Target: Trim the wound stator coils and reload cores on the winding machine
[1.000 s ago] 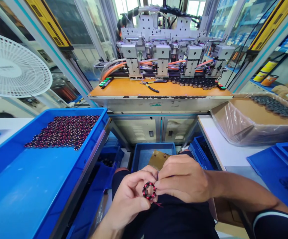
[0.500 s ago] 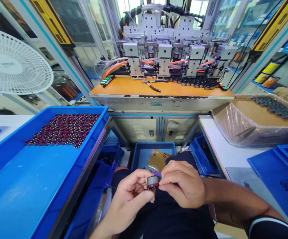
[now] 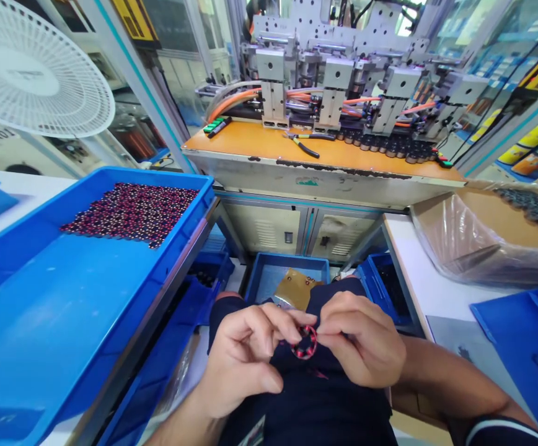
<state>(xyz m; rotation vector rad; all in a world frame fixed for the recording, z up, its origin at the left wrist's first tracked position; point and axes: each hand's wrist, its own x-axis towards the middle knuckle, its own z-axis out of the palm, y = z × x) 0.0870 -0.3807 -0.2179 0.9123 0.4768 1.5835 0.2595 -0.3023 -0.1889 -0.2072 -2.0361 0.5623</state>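
A small motor stator, a ring with red windings and a dark inside, is up in front of my dark clothing with its open face toward me. My left hand has its index and middle fingers against the ring's top and left side, with the thumb held apart from it. My right hand pinches at the ring's right edge with thumb and forefinger. Whether those fingertips grip the rim or a thin wire is too small to tell.
A blue tray at left carries rows of similar red-wound stators. Ahead, pliers and dark round parts lie on a machine's orange ledge. A plastic-lined carton stands right; a blue bin lies beyond my knees; a fan is upper left.
The stator has turned from side-on to show its open face. My left thumb has come away from it, while my right fingers stay at its right edge. The camera view has shifted.
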